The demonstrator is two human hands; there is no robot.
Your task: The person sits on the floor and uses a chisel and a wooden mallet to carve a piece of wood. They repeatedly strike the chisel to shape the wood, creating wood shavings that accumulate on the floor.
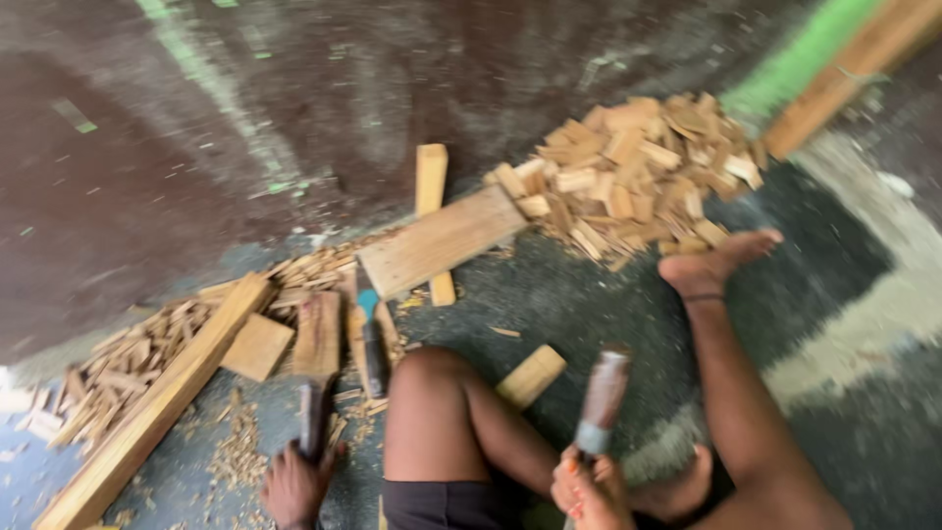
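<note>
A person sits on the floor and grips a tool in each hand, with cut wood all around.

The right hand (589, 488) is closed around the handle of a blurred mallet (601, 397) that points upward. The left hand (294, 483) is closed on a dark chisel (312, 417), whose tip meets a small upright wood block (319, 336). Just beside it lies a flat board (440, 241), and further away a pile of wood pieces (638, 172).
</note>
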